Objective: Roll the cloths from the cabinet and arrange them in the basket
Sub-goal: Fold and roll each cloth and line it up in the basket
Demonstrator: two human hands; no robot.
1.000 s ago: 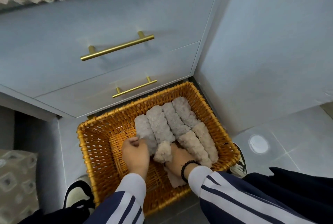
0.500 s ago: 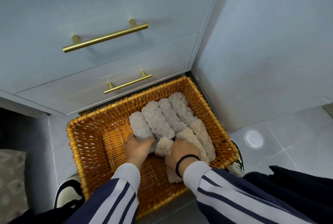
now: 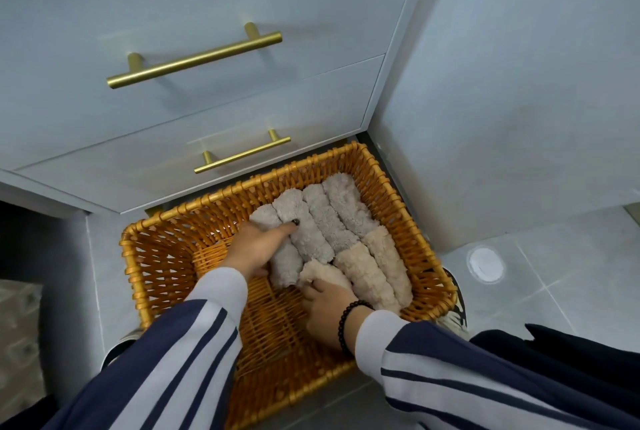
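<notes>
A woven orange basket (image 3: 242, 187) stands on the floor in front of the cabinet. Several grey cloth rolls (image 3: 329, 218) lie side by side in its far right part, and two beige rolls (image 3: 367, 273) lie end to end with them, nearer me. My left hand (image 3: 256, 249) rests on the leftmost grey roll (image 3: 285, 267), with the index finger stretched forward along it. My right hand (image 3: 329, 305) holds a third beige roll (image 3: 322, 272), fingers curled on its near end, beside the other beige ones.
Two shut cabinet drawers with brass bar handles (image 3: 194, 60) (image 3: 242, 154) rise behind the basket. A pale wall (image 3: 519, 83) closes the right side. On the tiled floor are a round white cap (image 3: 485, 263), my shoe (image 3: 455, 315) and a patterned cushion (image 3: 17, 325). The basket's left half is bare wicker.
My left hand has slid forward along the leftmost grey roll, its index finger now straight. The beige roll in my right hand has settled lower, against the other rolls.
</notes>
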